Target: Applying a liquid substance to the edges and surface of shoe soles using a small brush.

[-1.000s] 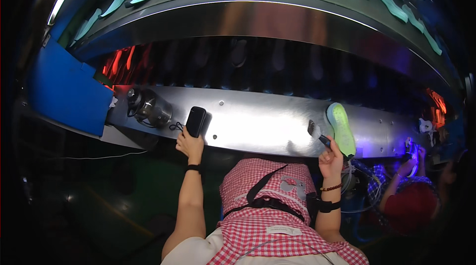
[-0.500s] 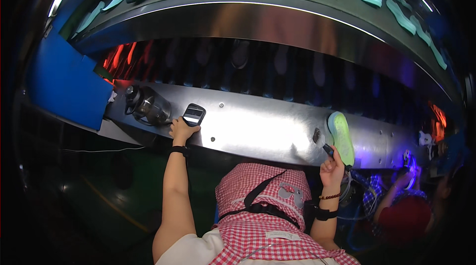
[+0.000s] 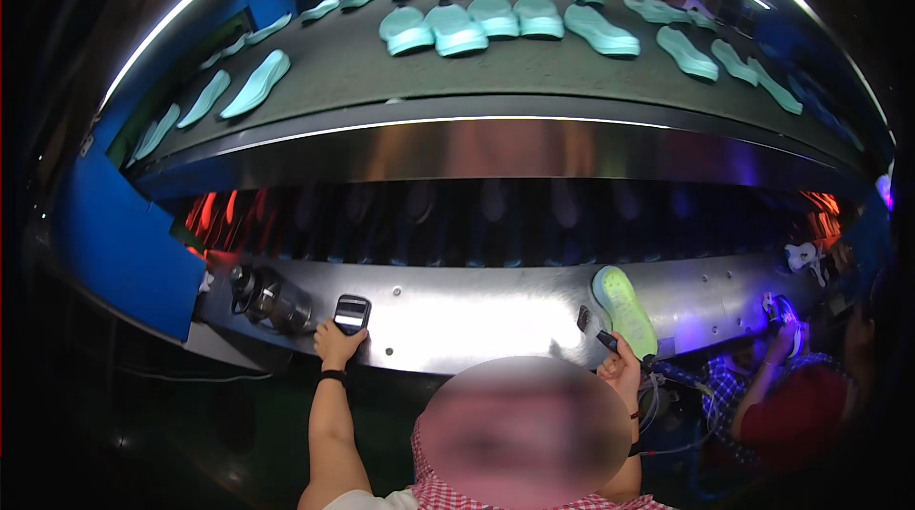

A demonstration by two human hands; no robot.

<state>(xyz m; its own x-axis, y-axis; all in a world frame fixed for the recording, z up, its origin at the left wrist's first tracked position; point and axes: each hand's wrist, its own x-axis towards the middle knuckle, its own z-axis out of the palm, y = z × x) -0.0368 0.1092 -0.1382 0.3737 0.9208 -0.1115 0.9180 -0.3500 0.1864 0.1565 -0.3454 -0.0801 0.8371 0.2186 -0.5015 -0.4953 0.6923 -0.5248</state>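
Left hand (image 3: 335,343) grips the small black handheld device (image 3: 352,313); right hand (image 3: 621,375) fingers hold the lime-green rubber shoe sole (image 3: 624,310) against the steel panel (image 3: 477,310), apparently mid-check.

Dim factory hall, grey conveyor belt (image 3: 381,71), shiny steel housing (image 3: 477,315), blue side panel (image 3: 114,243), orange heater glow (image 3: 214,214)

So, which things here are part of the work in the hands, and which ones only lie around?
In hand:
- left hand on a small dark device with a screen
- right hand holding a yellow-green shoe sole and a dark tool

Lying about:
- teal soles on the upper conveyor belt
- blue panel
- metal cylinders
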